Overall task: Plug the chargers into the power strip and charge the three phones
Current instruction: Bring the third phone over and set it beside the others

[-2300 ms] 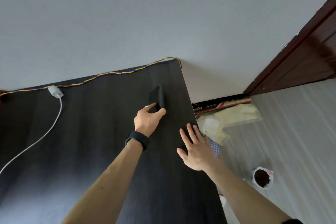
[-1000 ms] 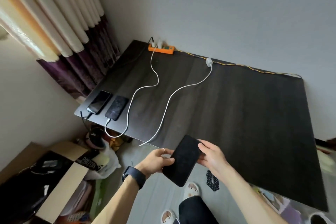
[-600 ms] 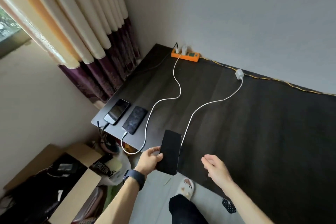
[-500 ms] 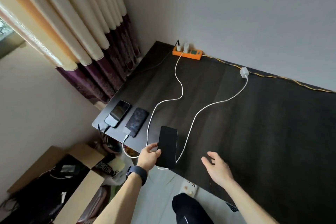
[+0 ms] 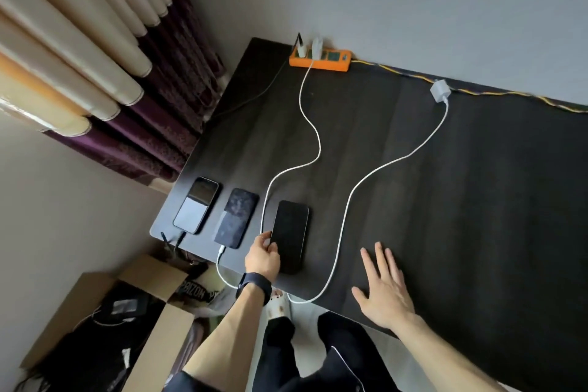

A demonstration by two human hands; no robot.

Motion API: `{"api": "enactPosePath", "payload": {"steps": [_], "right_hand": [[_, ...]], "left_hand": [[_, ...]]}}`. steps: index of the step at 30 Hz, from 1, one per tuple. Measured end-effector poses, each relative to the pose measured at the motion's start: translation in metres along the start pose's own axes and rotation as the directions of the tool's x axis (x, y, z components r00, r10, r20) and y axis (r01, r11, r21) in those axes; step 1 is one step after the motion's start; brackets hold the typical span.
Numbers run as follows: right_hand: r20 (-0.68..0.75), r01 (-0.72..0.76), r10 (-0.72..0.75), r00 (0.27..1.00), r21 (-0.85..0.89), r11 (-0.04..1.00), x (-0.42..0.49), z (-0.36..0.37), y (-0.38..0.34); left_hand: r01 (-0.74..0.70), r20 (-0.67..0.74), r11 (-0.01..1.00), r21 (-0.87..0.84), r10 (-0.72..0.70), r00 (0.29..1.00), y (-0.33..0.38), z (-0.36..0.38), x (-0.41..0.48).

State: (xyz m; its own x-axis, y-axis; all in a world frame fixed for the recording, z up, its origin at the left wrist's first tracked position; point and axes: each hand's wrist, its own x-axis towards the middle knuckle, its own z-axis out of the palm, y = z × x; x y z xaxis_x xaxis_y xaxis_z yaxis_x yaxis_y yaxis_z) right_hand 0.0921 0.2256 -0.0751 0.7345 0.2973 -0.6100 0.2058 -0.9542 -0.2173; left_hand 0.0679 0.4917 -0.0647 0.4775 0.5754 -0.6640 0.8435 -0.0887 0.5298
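A person looks down at a dark wooden table (image 5: 445, 200) set against a grey wall. An orange power strip (image 5: 319, 58) lies at the table's far edge by the wall, and everything else is placed from it. Two chargers stand plugged into its left end: a dark one (image 5: 300, 47) and a white one (image 5: 316, 46).

Well toward the viewer from the power strip, three phones lie side by side near the table's front left corner. The leftmost phone (image 5: 197, 204) and the middle phone (image 5: 237, 217) lie flat, each with a cable at its near end. The third phone (image 5: 291, 235), its screen black, lies to the right of the middle one. The left hand (image 5: 262, 259), with a dark watch (image 5: 254, 286) on the wrist, grips this phone by its left edge, thumb on the screen.

To the right of the power strip, along the wall, an unplugged white charger (image 5: 440, 91) lies on the table. Its white cable (image 5: 346, 210) snakes toward the viewer and hangs off the front edge.

The right hand (image 5: 381, 289) is flat and open, fingers spread, holding nothing, over the table's front edge, to the right of that cable.

A cardboard box (image 5: 105, 321) sits on the floor below the table's left corner.
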Motion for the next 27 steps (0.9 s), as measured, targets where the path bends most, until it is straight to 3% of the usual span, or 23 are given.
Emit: {"api": "enactPosePath", "payload": {"steps": [3,11,22,27], "right_hand": [[0.03,-0.046,0.045,0.999,0.011,0.999,0.003,-0.004,-0.008],[0.142,-0.218,0.2,0.97,0.128,0.968,0.004,-0.008,-0.033],[0.214,-0.294,0.262,0.941,0.134,0.946,0.003,-0.013,-0.052],[0.21,-0.295,0.265,0.941,0.124,0.947,0.001,-0.008,-0.05]], "left_hand": [[-0.057,-0.07,0.994,0.095,0.063,0.996,-0.001,-0.002,-0.002],[-0.161,-0.009,0.897,0.412,0.18,0.984,-0.006,0.007,-0.017],[-0.377,0.2,0.536,0.756,0.36,0.911,-0.016,-0.002,0.001],[-0.399,0.223,0.491,0.774,0.379,0.898,-0.024,-0.01,0.006]]}}
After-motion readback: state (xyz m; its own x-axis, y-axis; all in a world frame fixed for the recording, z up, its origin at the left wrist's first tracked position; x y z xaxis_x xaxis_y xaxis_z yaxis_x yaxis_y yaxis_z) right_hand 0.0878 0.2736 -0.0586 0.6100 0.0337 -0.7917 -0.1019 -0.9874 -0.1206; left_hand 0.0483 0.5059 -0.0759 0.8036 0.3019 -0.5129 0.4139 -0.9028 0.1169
